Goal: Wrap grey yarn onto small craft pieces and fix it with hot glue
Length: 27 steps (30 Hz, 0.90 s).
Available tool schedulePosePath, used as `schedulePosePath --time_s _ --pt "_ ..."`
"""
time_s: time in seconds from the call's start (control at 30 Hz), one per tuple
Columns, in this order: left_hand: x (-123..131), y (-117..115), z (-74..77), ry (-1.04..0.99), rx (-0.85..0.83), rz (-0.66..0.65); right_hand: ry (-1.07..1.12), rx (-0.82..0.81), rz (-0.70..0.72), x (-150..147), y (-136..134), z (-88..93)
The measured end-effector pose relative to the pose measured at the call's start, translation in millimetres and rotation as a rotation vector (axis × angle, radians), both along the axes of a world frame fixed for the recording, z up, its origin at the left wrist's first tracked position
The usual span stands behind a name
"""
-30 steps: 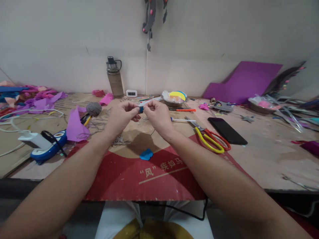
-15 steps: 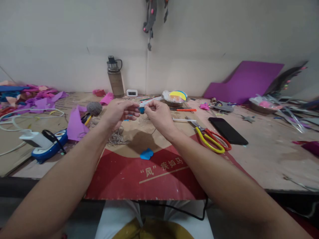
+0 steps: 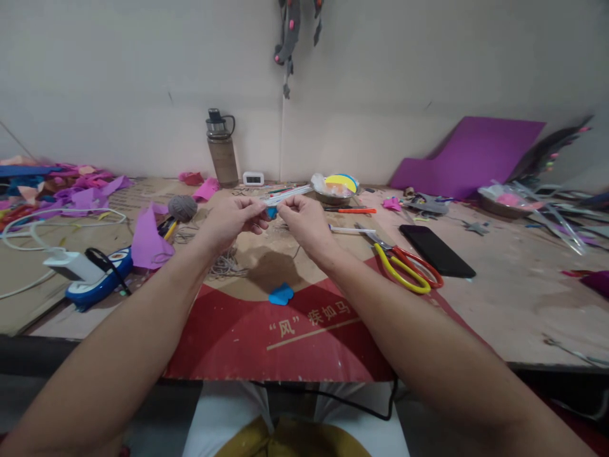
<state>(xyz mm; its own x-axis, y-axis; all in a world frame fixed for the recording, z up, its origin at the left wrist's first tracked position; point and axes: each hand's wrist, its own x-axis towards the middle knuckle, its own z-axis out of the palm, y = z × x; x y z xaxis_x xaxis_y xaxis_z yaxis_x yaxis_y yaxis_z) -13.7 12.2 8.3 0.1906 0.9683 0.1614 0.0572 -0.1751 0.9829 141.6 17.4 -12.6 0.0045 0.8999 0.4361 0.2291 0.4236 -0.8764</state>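
Observation:
My left hand (image 3: 238, 219) and my right hand (image 3: 304, 222) meet over the middle of the table, fingertips almost touching. Thumb and index finger are pinched together on each. A small blue piece (image 3: 271, 212), like felt or foam, shows at the right fingertips; what the left pinch holds is too small to make out. Under the right hand a thin grey strand (image 3: 297, 250) is visible. On the cardboard below lies a blue petal-shaped cutout (image 3: 281, 294). Loose grey yarn (image 3: 227, 263) is beside my left wrist, partly covered by it.
Red-and-yellow-handled scissors (image 3: 404, 266), a white pen (image 3: 352, 230) and a black phone (image 3: 435, 251) lie to the right. At left are a yarn ball (image 3: 183, 207), purple scraps (image 3: 150, 238) and a blue power strip (image 3: 99, 279). A bottle (image 3: 222, 152) stands by the wall.
My left hand's fingers have closed from a loose, parted pose into a pinch and come nearer the right fingertips. My right hand stays pinched in about the same place.

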Motion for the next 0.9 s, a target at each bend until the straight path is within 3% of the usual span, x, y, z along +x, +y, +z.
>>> schedulePosePath --time_s 0.1,0.3,0.57,0.73,0.9 --pt "1.2 -2.1 2.6 0.026 0.013 0.028 0.019 0.000 -0.013 0.7 2.0 -1.5" --pt "1.7 -6.0 3.0 0.276 0.240 0.136 0.008 0.017 -0.033 1.3 2.0 -1.9" --pt "1.9 -6.9 1.5 0.425 0.377 0.220 -0.090 0.081 -0.081 -0.7 -4.2 0.7" --pt "3.3 -7.1 1.8 0.386 0.375 0.251 -0.186 0.161 -0.099 -1.6 -6.0 -0.9" --pt "3.9 -6.2 1.3 0.206 0.228 0.180 -0.114 0.100 -0.059 -1.5 -5.3 -0.7"
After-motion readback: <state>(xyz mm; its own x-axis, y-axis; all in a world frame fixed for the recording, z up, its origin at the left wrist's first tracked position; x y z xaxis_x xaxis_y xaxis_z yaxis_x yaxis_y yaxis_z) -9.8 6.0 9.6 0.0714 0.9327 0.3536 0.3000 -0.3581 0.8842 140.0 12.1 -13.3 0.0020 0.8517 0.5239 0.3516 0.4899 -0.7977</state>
